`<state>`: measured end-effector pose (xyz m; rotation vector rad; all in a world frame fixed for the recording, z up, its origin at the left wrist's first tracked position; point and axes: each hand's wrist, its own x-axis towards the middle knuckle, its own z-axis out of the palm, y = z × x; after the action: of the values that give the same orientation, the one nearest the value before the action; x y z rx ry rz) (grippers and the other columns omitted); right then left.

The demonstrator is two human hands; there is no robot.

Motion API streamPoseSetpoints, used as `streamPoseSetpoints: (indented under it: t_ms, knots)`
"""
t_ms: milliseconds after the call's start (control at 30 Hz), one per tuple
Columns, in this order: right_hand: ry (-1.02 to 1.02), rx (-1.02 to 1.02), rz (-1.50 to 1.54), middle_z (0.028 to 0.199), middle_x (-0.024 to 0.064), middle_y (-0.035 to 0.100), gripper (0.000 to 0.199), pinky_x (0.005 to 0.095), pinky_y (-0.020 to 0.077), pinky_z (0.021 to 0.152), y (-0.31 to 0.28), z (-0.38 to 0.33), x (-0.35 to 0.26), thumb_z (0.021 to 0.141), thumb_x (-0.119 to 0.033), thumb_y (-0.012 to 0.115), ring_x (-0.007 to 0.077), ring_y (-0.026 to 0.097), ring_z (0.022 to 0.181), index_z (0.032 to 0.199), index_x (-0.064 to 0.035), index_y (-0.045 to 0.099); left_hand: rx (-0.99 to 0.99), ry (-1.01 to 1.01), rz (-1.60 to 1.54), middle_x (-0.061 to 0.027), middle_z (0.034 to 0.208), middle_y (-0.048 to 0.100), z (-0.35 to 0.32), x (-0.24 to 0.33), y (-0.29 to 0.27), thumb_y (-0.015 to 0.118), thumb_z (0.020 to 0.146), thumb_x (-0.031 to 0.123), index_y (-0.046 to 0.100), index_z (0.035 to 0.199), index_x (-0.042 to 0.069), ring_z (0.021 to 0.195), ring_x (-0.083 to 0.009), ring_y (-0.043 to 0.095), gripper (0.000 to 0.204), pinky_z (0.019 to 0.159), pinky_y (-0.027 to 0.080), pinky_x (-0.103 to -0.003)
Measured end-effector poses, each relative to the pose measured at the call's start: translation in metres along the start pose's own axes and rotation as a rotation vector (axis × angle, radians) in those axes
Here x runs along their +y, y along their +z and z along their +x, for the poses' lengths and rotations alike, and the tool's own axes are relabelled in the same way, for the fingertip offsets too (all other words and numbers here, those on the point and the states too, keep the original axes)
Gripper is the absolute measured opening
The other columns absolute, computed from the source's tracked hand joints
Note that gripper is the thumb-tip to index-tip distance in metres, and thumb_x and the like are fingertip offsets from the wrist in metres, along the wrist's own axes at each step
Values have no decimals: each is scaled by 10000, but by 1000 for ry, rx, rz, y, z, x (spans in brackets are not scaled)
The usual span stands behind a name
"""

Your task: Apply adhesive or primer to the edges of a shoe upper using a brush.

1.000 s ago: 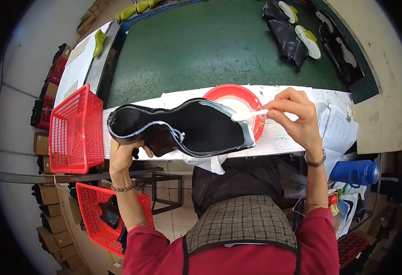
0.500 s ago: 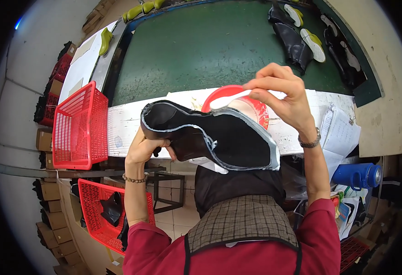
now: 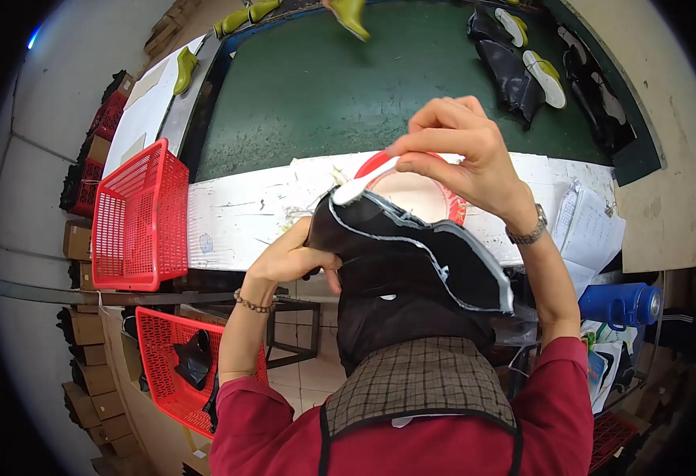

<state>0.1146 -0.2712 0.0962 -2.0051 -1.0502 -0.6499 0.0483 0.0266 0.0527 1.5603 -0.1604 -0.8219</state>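
My left hand grips a black leather boot upper from beneath, its fingers wrapped round the toe end. The open edge of the upper faces up, with a pale rim and black lining inside. Pinched between the thumb and fingers of my right hand is a slim white tool, like a small brush; bristles cannot be made out. Its broad rounded end lies at the rim of the upper near my left hand. Behind the upper, a red-rimmed round dish with pale contents rests on the white bench, partly covered.
A red basket stands on the left of the white bench; another below holds black pieces. Black boots lie on the far right of the green belt. Papers and a blue flask are at right.
The boot upper has turned and shifted right and down with my left hand. My right hand has moved left, bringing the tool's end to the near rim. A green boot form has appeared over the belt.
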Motion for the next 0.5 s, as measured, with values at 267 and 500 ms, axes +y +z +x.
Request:
streamPoseSetpoints:
  t_ms: [267,500]
  knots:
    - [536,284,87,870,7,637,140,214,388,649,-27,-58,78,961,-86,666,58,509,745,999,29,737,329,220,-593,-224,1014,667,-8,-5,-23,552,746,-90,515,1221,-132,677,-382,709,479,542,646,-457]
    - [862,440,160,681,-8,568,374,270,396,631,39,-194,91,1023,-160,569,70,464,660,687,3,551,500,249,-864,-157,915,699,15,-58,-89,586,838,-21,630,997,-56,761,-285,724,168,671,680,-490]
